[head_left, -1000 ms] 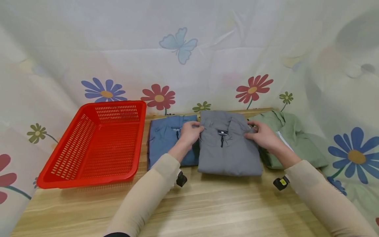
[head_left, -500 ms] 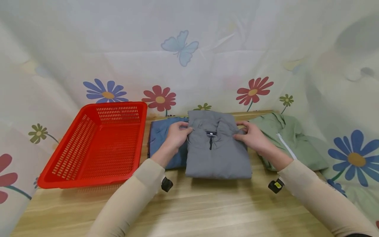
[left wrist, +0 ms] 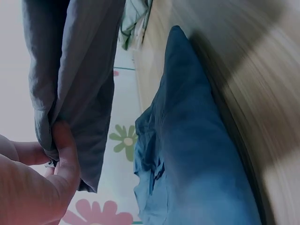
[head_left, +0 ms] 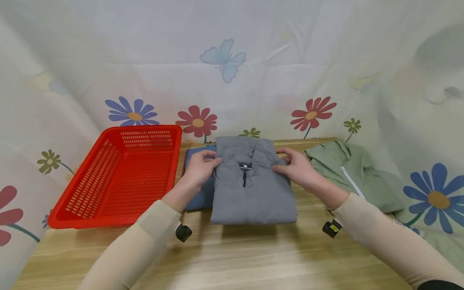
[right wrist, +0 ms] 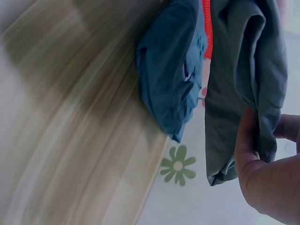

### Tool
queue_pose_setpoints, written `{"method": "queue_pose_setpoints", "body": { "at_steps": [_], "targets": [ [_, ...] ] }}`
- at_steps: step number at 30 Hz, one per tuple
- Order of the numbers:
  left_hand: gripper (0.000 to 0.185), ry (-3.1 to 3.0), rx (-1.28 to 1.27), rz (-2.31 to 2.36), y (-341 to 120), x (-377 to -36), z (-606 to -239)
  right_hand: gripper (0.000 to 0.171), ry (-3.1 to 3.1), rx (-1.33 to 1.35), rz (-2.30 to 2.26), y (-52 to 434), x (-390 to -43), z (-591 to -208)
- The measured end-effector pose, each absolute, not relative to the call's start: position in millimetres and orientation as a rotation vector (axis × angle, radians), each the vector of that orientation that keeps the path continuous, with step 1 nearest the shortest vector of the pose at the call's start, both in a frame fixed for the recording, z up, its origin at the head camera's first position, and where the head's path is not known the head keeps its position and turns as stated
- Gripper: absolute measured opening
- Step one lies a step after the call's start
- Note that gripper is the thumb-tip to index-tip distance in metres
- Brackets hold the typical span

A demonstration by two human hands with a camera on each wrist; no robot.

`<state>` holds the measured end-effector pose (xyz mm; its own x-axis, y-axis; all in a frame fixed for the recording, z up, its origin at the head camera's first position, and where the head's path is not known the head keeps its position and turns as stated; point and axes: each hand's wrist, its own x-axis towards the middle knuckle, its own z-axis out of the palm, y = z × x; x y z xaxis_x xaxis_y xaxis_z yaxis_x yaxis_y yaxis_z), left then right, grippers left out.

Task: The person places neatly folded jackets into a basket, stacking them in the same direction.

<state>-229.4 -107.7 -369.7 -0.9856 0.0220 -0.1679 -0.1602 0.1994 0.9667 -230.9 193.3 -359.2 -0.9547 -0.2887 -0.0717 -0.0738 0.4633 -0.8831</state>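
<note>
At the left of the head view a red basket (head_left: 119, 177) sits on the table (head_left: 232, 257), its long axis running from the near left toward the far wall, its right rim just beside a blue shirt (head_left: 197, 197). The blue shirt lies folded flat on the table, mostly covered in that view by the left hand (head_left: 199, 169) and the grey shirt (head_left: 251, 189); the left wrist view shows the blue shirt (left wrist: 197, 154) below the lifted grey one with a clear gap between them.

The left hand pinches the grey shirt's left upper edge, thumb on top and fingers curled under the fold (left wrist: 56, 154). The grey shirt is a folded rectangle at the centre of the frame, collar and short zip at the far end toward the wall, hem toward the viewer, so its long axis runs near to far. It is held off the table, as both wrist views show (right wrist: 243, 79), and its left part overlaps the blue shirt from above.

The right hand (head_left: 295, 169) grips the grey shirt's right upper edge in the same way, thumb over, fingers beneath. Right of it a green jacket (head_left: 355, 177) lies loosely on the table, apart from the grey shirt, with bare wood between them. The near half of the table is open wood. A flowered cloth (head_left: 232, 80) closes the back and both sides.
</note>
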Motion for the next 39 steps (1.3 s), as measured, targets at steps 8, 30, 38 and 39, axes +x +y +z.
{"method": "queue_pose_setpoints", "body": {
  "at_steps": [8,30,38,39],
  "targets": [
    [0.046,2.298,-0.133,1.919,-127.9,-224.2,-362.4,0.058,2.436,-0.353,-1.551,174.4,-231.3,-349.3],
    [0.058,2.348,-0.138,1.837,-187.4,-212.2,-341.0,0.055,2.336,-0.452,-1.644,120.9,-233.5,-332.2],
    [0.063,2.337,-0.149,1.847,-205.4,-211.3,-337.9,0.053,2.351,-0.484,-1.645,104.4,-236.7,-327.1],
    [0.063,2.337,-0.146,1.852,-207.7,-211.6,-337.6,0.053,2.356,-0.483,-1.638,102.5,-236.4,-326.0]
  ]
}}
